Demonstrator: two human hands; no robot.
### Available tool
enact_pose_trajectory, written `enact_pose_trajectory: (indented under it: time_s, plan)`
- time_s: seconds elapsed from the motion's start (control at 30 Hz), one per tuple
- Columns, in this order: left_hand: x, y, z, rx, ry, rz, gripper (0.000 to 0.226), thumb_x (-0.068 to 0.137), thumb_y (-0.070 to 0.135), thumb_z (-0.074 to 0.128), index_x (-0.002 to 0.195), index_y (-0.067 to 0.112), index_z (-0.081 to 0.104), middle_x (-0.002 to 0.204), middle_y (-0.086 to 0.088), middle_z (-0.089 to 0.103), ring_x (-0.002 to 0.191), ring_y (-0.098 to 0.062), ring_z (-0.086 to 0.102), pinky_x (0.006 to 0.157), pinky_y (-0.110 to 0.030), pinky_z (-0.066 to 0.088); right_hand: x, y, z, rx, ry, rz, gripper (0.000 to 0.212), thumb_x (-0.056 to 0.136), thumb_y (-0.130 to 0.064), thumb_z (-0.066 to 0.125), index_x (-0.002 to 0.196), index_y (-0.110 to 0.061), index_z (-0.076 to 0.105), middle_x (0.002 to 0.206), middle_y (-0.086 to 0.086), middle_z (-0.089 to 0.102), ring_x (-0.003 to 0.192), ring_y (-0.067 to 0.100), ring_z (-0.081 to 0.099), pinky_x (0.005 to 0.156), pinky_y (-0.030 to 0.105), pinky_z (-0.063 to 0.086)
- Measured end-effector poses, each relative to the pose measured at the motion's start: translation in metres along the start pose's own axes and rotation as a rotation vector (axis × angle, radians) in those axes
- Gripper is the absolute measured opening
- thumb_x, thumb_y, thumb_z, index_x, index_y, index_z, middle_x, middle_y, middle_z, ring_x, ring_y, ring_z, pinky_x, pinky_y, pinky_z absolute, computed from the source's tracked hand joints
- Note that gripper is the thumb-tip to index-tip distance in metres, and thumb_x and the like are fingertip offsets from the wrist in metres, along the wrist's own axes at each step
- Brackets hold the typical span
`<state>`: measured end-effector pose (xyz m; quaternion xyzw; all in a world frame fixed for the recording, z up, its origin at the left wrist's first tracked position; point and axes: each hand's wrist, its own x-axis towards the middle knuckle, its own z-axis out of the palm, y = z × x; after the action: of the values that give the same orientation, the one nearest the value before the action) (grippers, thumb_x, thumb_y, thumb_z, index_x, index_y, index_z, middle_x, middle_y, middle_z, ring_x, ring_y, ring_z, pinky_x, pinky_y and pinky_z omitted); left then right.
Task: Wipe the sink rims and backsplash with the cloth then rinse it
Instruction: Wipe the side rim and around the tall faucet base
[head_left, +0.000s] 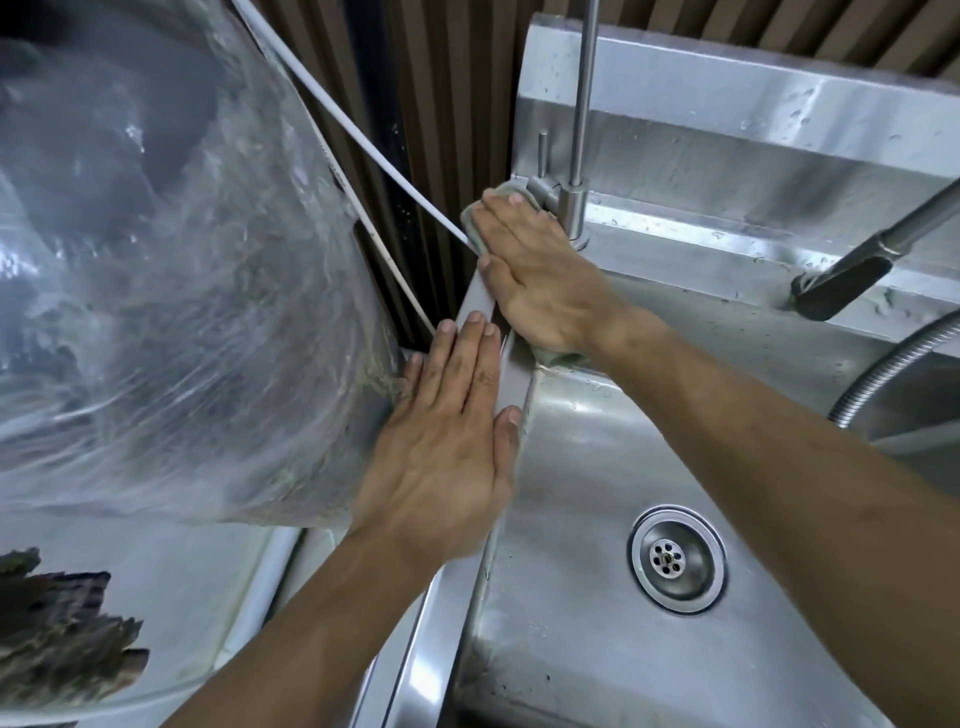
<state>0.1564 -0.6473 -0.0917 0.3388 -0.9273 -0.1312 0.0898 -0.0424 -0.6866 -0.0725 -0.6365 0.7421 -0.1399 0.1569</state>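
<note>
A steel sink (571, 649) fills the right half of the head view, its drain (676, 560) low in the basin. My right hand (540, 280) lies flat on a pale grey-green cloth (475, 221), pressing it onto the sink's left rim (511, 379) at the far corner beside the thin faucet (574, 208). Only the cloth's edges show past my fingers and under my wrist. My left hand (447, 441) rests flat on the same rim nearer to me, fingers together, holding nothing. The wet steel backsplash (779, 135) rises behind the faucet.
A large object wrapped in clear plastic (156, 260) crowds the left, touching my left hand. A white hose (374, 150) runs down to the rim corner. A dark pull-out sprayer head (841, 280) and its ribbed metal hose (883, 364) hang at the right.
</note>
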Motion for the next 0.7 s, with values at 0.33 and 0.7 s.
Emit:
enact_pose_trajectory:
  time_s: [0.33, 0.7]
  plan:
    - [0.0, -0.001, 0.004, 0.015, 0.0, 0.017, 0.064, 0.107, 0.038, 0.018, 0.164, 0.012, 0.006, 0.174, -0.005, 0.002, 0.161, -0.02, -0.003, 0.131, -0.044, 0.008, 0.009, -0.015, -0.003, 0.043, 0.019, 0.089, 0.056, 0.113, -0.03, 0.022, 0.165, -0.012, 0.013, 0.174, 0.006, 0.002, 0.16, 0.019, -0.005, 0.128, 0.035, -0.006]
    - [-0.001, -0.002, 0.003, 0.015, -0.02, 0.013, 0.064, 0.106, 0.04, 0.014, 0.164, 0.013, 0.004, 0.173, -0.004, 0.001, 0.16, -0.018, -0.007, 0.131, -0.043, 0.003, 0.008, -0.027, 0.011, -0.001, 0.122, 0.213, 0.06, 0.112, -0.032, 0.02, 0.165, -0.006, 0.009, 0.174, 0.011, 0.002, 0.161, 0.021, -0.002, 0.13, 0.034, -0.005]
